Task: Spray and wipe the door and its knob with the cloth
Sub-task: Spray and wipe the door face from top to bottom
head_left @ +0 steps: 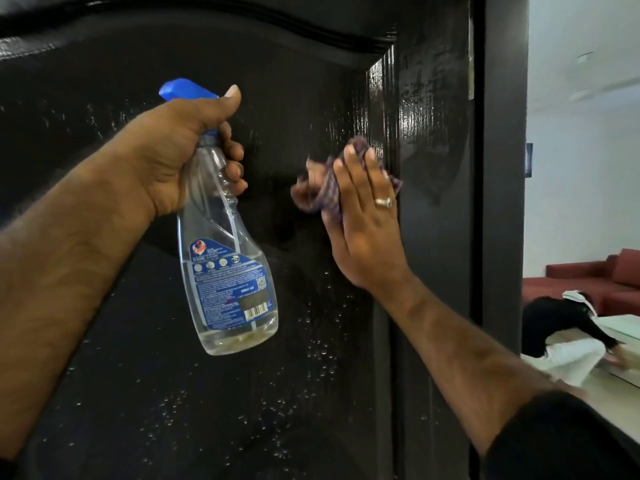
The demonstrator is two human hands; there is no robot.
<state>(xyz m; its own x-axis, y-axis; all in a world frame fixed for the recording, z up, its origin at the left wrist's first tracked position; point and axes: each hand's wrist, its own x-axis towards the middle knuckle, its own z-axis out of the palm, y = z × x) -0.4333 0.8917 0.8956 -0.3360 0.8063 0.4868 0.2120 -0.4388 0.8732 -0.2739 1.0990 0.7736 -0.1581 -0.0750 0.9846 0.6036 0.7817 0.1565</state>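
Note:
The black panelled door (pixel 156 393) fills most of the view, its surface speckled with spray droplets. My left hand (pixel 173 157) grips the neck of a clear spray bottle (pixel 228 271) with a blue trigger head and blue label, held upright in front of the door. To its right, my right hand (pixel 363 216) presses a purple checked cloth (pixel 322 185) flat against the door beside the raised panel edge, fingers straight. The door knob is out of sight.
The door's right edge and the dark frame (pixel 502 202) stand at the right. Beyond it lies a bright room with a red sofa (pixel 609 282), and a person (pixel 568 323) bends low over a light surface there.

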